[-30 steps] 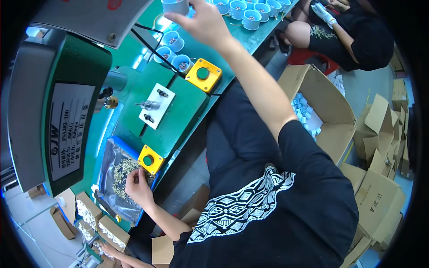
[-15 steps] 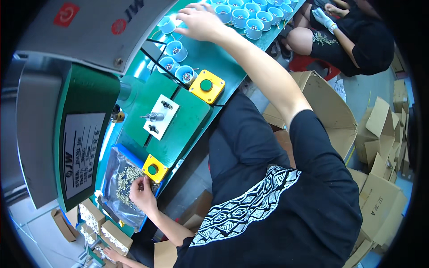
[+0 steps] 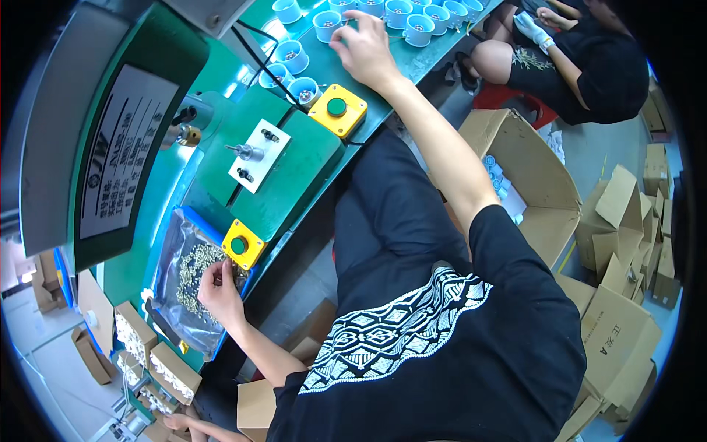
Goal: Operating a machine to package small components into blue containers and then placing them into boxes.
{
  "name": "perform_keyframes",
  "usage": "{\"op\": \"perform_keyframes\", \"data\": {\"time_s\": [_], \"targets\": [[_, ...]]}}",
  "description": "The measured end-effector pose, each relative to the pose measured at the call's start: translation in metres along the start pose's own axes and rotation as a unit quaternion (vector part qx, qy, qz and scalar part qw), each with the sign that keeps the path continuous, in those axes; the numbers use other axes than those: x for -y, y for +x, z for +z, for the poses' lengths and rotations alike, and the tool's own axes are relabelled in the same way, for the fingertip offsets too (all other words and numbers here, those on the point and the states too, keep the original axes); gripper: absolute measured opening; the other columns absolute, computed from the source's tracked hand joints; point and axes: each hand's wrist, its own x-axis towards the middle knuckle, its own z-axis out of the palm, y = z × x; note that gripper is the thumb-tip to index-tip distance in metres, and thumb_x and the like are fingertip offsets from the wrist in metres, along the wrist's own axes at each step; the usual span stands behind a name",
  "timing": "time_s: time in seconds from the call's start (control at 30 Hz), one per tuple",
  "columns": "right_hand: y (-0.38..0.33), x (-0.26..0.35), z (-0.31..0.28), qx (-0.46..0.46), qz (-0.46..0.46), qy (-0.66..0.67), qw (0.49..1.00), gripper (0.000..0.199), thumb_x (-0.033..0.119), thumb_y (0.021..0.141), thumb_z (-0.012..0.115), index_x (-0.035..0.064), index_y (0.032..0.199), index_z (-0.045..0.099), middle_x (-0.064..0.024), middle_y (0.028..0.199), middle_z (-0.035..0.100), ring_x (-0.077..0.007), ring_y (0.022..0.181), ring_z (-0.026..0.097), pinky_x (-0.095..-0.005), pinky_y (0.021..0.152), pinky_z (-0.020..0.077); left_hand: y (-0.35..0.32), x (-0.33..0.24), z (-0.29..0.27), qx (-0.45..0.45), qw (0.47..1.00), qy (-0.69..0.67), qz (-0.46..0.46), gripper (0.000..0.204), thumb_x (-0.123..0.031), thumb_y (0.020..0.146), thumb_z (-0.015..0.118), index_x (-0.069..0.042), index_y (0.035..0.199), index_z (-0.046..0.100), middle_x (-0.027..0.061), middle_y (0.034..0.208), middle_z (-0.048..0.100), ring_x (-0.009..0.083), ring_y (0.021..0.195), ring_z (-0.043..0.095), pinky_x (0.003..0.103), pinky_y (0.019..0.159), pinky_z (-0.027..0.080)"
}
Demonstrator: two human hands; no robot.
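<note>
My left hand [image 3: 221,296] is closed in a pinch over the near edge of a plastic-lined blue tray [image 3: 193,218], beside a heap of small brass-coloured parts [image 3: 193,274]. Whatever its fingertips hold is too small to make out. My right hand [image 3: 367,53] reaches to the far edge of the green bench. Its thumb and index finger are apart, close to the right side of a light blue cup [image 3: 327,26] with small metal pieces inside. I cannot tell whether they touch it.
Several more blue cups [image 3: 292,57] stand on the bench. A press with a metal fixture plate [image 3: 259,156] sits between two yellow button boxes [image 3: 337,110] [image 3: 244,244]. An open carton [image 3: 541,158] is on my right. Beyond it sits another person [image 3: 589,66]; another's hand [image 3: 177,421] shows lower left.
My right hand has come back from over the far cups, and a cup shows at its fingertips. My left hand stays pinched at the tray. The whole view has shifted slightly.
</note>
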Motion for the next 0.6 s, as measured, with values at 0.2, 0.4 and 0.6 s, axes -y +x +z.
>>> {"op": "perform_keyframes", "data": {"time_s": [0.2, 0.4, 0.6], "targets": [[0.014, 0.011, 0.000, 0.020, 0.092, 0.031, 0.995, 0.034, 0.018, 0.082, 0.077, 0.0083, 0.112, 0.065, -0.0182, 0.139, 0.052, -0.0398, 0.133, 0.043, -0.0533, 0.108, 0.0378, 0.002, 0.003, 0.001, 0.011, 1.000, -0.006, 0.002, 0.012, -0.008, 0.096, 0.073, 0.004, 0.096, 0.072, 0.0039, 0.076, 0.068, 0.0080, 0.069, 0.060, 0.024, 0.066, 0.049], [0.001, 0.011, 0.006, -0.011, 0.066, -0.001, 0.998, 0.035, 0.021, 0.087, 0.078, 0.0108, 0.119, 0.066, -0.0127, 0.134, 0.058, -0.0313, 0.127, 0.052, -0.0467, 0.105, 0.0433, 0.002, 0.003, 0.001, 0.011, 1.000, -0.003, 0.027, 0.012, -0.008, 0.095, 0.073, 0.004, 0.097, 0.072, 0.0035, 0.076, 0.067, 0.0075, 0.070, 0.060, 0.023, 0.066, 0.048], [0.005, 0.014, 0.008, -0.115, 0.076, 0.119, 0.983, 0.030, 0.015, 0.084, 0.075, 0.0085, 0.112, 0.068, -0.0191, 0.137, 0.052, -0.0409, 0.130, 0.046, -0.0531, 0.109, 0.0384, 0.005, 0.009, 0.005, -0.008, 0.999, -0.034, 0.039, 0.013, -0.008, 0.090, 0.079, 0.003, 0.092, 0.072, 0.0073, 0.074, 0.068, 0.0108, 0.063, 0.058, 0.027, 0.061, 0.047]]}}
